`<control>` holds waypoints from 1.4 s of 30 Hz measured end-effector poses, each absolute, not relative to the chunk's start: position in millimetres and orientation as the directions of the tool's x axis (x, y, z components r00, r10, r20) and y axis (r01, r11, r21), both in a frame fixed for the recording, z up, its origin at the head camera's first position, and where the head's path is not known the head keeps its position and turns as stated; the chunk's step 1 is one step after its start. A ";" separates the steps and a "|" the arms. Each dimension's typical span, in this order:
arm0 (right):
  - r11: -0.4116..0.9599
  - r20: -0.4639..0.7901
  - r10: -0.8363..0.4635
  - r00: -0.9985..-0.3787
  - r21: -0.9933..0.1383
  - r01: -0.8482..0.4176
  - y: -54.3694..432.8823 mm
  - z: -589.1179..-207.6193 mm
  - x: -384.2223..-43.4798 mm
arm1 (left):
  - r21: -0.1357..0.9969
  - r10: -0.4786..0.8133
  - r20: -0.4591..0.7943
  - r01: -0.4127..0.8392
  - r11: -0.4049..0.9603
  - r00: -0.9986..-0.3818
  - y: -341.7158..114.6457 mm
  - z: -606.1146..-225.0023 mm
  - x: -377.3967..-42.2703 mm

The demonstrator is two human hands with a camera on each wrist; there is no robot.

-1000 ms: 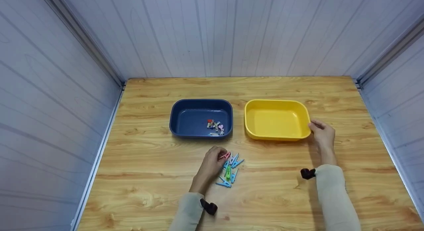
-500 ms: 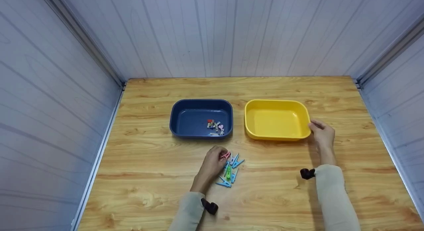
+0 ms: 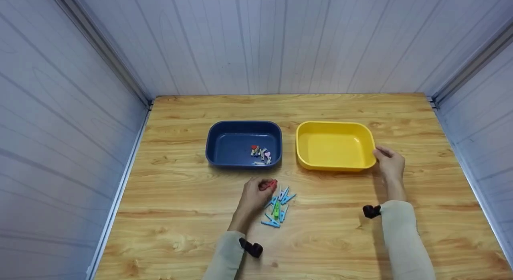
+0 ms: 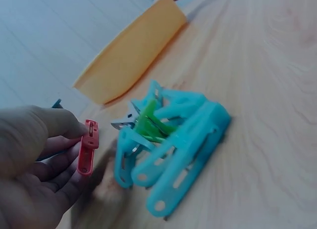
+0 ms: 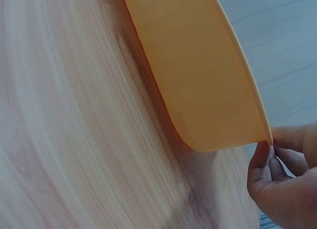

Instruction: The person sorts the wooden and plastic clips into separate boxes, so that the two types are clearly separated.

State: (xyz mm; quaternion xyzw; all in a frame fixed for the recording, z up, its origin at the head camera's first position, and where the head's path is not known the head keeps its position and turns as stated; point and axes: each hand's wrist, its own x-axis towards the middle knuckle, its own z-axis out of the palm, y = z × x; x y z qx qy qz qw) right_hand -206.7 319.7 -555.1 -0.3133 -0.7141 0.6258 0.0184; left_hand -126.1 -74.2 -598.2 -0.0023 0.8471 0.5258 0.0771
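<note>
Between thumb and fingers, my left hand (image 3: 255, 196) pinches a red clothespin (image 4: 88, 149), held just above the table at the upper left of a small pile. That pile holds several blue clothespins (image 4: 190, 150), a green clothespin (image 3: 276, 210) on top and a pale purple one (image 3: 281, 195). My right hand (image 3: 391, 164) grips the right rim of a yellow bin (image 3: 336, 167); the right wrist view shows thumb and fingers on either side of its edge (image 5: 265, 127). Nothing lies inside the yellow bin.
Left of the yellow bin stands a dark blue bin (image 3: 240, 166), with several tiny wooden clips (image 3: 262, 153) in its right part, some with red or pink hearts. Pale panel walls (image 3: 256, 43) enclose the wooden table (image 3: 168, 216) at the back and both sides.
The red clothespin has come up off the pile in my left hand, shifting slightly up and left and turning. My right hand keeps its grip on the yellow bin, which has not moved.
</note>
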 end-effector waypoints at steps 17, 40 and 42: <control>-0.020 -0.366 0.492 -0.790 -0.912 0.410 319.1 -555.4 -209.6 | 0.936 0.063 -0.318 -0.302 0.182 -0.946 -52.6 -561.3 -150.8; 0.069 -0.301 0.516 -0.802 -0.919 0.389 317.9 -562.6 -210.5 | 0.944 0.094 -0.161 -0.126 0.306 -0.982 -20.8 -523.1 -208.6; 0.076 -0.296 0.519 -0.802 -0.919 0.388 317.7 -563.0 -210.3 | 0.944 0.091 -0.177 -0.143 0.298 -0.980 -17.5 -522.7 -211.9</control>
